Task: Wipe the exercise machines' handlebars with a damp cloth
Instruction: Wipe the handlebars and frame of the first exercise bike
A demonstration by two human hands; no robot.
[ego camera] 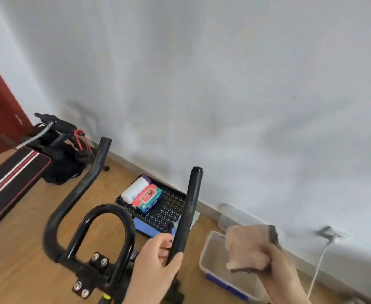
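A black exercise bike's handlebar fills the lower middle. Its right bar (190, 205) rises upright, and my left hand (158, 264) is wrapped around the bar's lower end. The left bar (85, 183) curves up and away, untouched, with a glossy black loop (105, 229) between the two. My right hand (281, 270) is off to the right of the bar, apart from it, gripping a bunched pinkish-brown cloth with a dark edge (248, 246) above a plastic tub.
A clear plastic tub (210, 266) sits on the wooden floor under the cloth. A black perforated tray (171, 207) by the wall holds a white roll and a wipes pack. A padded bench (11, 181) stands at left. A white cable (318, 266) hangs from a wall socket.
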